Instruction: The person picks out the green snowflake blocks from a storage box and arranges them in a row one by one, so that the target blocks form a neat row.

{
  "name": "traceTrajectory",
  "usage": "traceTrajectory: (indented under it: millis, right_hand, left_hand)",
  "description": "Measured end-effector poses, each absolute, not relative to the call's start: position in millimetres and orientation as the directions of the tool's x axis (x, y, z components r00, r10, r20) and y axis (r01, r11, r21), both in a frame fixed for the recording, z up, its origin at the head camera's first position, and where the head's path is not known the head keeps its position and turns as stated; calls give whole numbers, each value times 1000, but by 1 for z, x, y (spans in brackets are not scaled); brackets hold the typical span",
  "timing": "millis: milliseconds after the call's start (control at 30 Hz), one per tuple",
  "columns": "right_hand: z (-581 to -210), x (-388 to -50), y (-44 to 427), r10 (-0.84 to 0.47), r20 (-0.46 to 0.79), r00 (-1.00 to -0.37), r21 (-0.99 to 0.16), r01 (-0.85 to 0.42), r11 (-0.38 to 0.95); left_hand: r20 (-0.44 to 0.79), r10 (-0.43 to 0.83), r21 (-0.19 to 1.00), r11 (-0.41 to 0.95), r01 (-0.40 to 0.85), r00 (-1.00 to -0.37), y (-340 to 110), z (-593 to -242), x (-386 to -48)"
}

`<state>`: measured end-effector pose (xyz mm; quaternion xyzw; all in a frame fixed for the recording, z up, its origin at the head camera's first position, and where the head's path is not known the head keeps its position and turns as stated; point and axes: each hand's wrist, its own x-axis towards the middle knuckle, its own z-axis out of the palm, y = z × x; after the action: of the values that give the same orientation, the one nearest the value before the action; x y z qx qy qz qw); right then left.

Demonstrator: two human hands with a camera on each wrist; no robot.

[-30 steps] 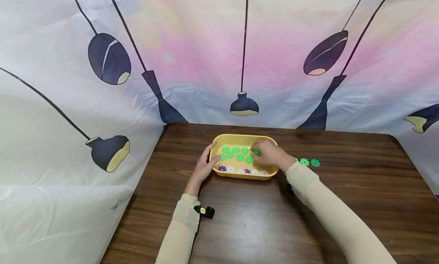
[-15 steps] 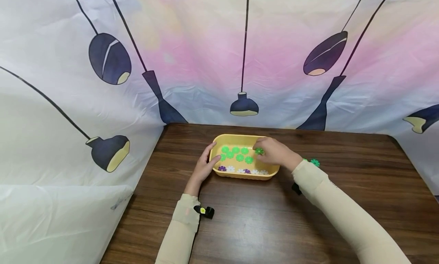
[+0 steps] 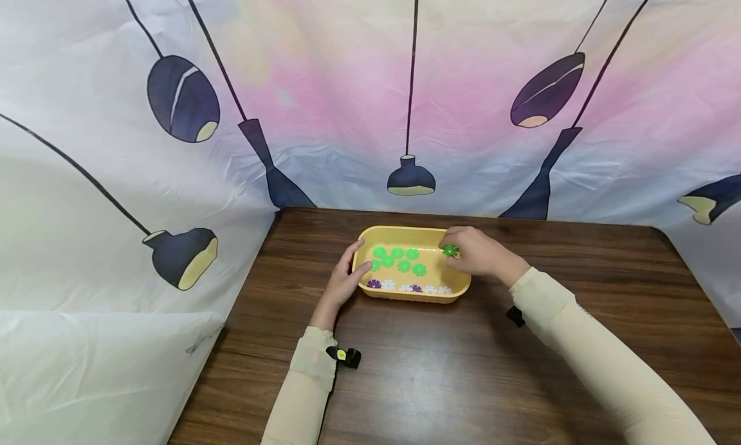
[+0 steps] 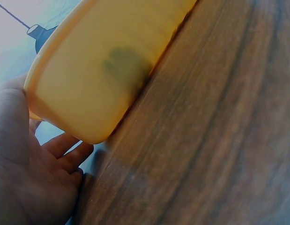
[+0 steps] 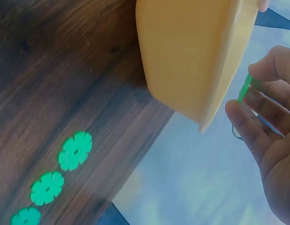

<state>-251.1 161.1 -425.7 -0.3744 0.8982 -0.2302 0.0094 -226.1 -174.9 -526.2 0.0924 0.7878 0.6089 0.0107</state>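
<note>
Right hand, entering from the lower right of the head view, pinches a green notched disc between thumb and fingertips by the right end of the yellow tray, while the left hand grips the left end, thumb over the rim. Between the pale sleeves, wood-grained worktop runs from the tray's near edge to the frame's bottom. Smooth, round-cornered walls enclose flat, flower-shaped pieces in green, white and purple.

Eleven green flower pieces, four white pieces, two purple pieces and one yellow tray are visible.
</note>
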Motion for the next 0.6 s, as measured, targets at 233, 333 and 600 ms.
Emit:
traceTrajectory:
  millis: [233,333,600]
  right_hand:
    - [-421,-247,174,-654,136,-744,-412,-643,646]
    - [-420,-246,180,-649,141,-748,-411,-640,649]
    - [-420,-243,194,-637,146,-757,-414,-631,656]
  left_hand:
    - [92,163,960,249,131,-982,-175,-526,-226]
    - [91,162,960,246,130,-983,-175,-525,-226]
    - [77,165,967,228,114,-983,-175,-525,-226]
